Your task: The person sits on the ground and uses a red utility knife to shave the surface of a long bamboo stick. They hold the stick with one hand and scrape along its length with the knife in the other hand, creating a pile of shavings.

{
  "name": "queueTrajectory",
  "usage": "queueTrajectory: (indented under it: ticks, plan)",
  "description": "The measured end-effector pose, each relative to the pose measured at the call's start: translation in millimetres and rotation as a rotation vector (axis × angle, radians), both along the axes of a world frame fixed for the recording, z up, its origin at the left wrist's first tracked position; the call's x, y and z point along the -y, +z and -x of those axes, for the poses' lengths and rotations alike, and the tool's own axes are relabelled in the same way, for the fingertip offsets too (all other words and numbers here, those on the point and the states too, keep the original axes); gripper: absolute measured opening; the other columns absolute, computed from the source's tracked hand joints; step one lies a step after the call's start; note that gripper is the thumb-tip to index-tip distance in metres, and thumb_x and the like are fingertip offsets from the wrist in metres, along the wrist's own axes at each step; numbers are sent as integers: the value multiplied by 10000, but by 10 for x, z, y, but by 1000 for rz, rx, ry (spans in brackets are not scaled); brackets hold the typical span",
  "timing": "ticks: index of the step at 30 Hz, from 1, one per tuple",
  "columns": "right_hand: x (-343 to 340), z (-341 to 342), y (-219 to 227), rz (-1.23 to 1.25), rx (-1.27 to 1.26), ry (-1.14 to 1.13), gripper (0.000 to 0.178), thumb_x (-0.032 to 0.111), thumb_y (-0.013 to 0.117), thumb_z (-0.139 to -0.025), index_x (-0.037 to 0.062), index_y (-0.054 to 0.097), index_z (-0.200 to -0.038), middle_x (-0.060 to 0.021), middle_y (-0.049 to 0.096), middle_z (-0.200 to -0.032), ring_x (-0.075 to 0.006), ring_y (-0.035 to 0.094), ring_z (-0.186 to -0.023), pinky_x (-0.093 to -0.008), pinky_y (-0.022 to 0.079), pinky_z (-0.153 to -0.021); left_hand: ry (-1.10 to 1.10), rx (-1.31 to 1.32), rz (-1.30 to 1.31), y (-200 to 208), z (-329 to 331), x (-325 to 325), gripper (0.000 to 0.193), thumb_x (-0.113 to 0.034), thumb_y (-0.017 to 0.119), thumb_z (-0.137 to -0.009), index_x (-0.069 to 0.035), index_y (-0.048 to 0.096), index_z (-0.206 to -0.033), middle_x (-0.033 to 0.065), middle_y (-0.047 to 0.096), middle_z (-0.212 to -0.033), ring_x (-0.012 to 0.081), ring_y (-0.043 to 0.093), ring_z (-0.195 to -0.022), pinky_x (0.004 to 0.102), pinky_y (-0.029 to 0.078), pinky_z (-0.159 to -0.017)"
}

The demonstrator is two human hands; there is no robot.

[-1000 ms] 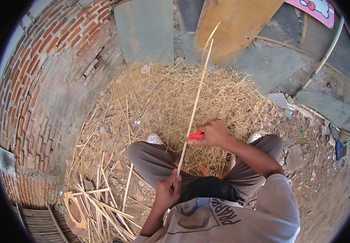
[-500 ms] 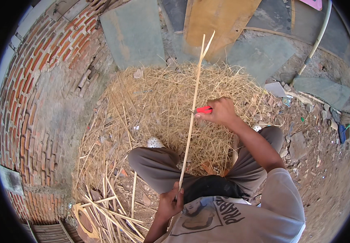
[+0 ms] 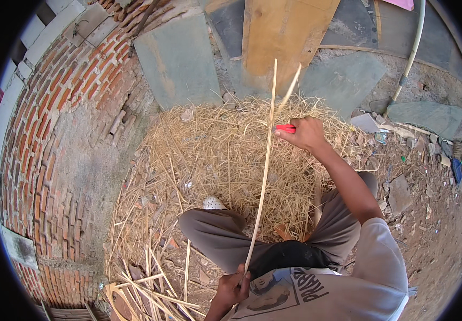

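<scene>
A long pale bamboo strip (image 3: pixel 263 187) runs up from my lap toward the far boards. Its near end is in my closed left hand (image 3: pixel 233 289), by my thigh. Farther out, my right hand (image 3: pixel 307 132) grips a red-handled knife (image 3: pixel 285 128), whose dark tip meets the strip's right side; the blade itself is too small to make out. Above the knife, a curling sliver (image 3: pixel 292 85) stands away from the strip to the right. Beneath lies a wide heap of straw-coloured shavings (image 3: pixel 215 155).
Several bamboo strips (image 3: pixel 151 286) lie at lower left. A brick wall (image 3: pixel 44 176) rises on the left. Grey slabs (image 3: pixel 180 64) and a brown board (image 3: pixel 284 37) lean at the back. Rubble, a pale pipe (image 3: pixel 414 51) and a blue brush-like thing (image 3: pixel 456 170) are at right.
The sliver has parted farther from the strip, opening a wider gap. My right hand and the knife have shifted slightly up and right in view; my left hand keeps its grip.
</scene>
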State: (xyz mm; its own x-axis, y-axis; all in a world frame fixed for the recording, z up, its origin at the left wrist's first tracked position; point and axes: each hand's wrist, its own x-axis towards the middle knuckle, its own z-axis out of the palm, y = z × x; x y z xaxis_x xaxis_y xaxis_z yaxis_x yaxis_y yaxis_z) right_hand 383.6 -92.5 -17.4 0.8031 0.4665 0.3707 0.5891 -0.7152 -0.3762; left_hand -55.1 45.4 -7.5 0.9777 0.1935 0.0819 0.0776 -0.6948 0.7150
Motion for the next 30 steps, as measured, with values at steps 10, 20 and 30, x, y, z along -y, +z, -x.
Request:
queueTrajectory:
  ticks: [10, 20, 30]
  plan:
    - [105, -457, 42, 125, 25, -17, 818, 862, 458, -721, 81, 674, -609, -105, 565, -490, -282, 609, -512, -404, 455, -486, -9, -56, 25, -62, 150, -5, 165, -38, 628, -869, 61, 654, -999, 129, 533, -514, 151, 557, -429, 278, 417, -437]
    - [690, -1032, -306, -47, -345, -360, 899, 852, 339, -795, 25, 634, -601, -130, 587, -550, -291, 654, -620, -429, 508, -590, 261, -418, 326, -40, 464, 73, 206, -179, 586, -929, -36, 684, -1040, 44, 523, -542, 116, 500, -490, 283, 384, -459]
    - [-26, 183, 30, -53, -96, 139, 693, 720, 549, -807, 64, 660, -615, -89, 524, -445, -268, 580, -442, -388, 462, -467, 234, 188, 141, -110, -700, -19, 198, -78, 579, -927, 39, 643, -1073, 50, 493, -551, 62, 458, -494, 238, 380, -465]
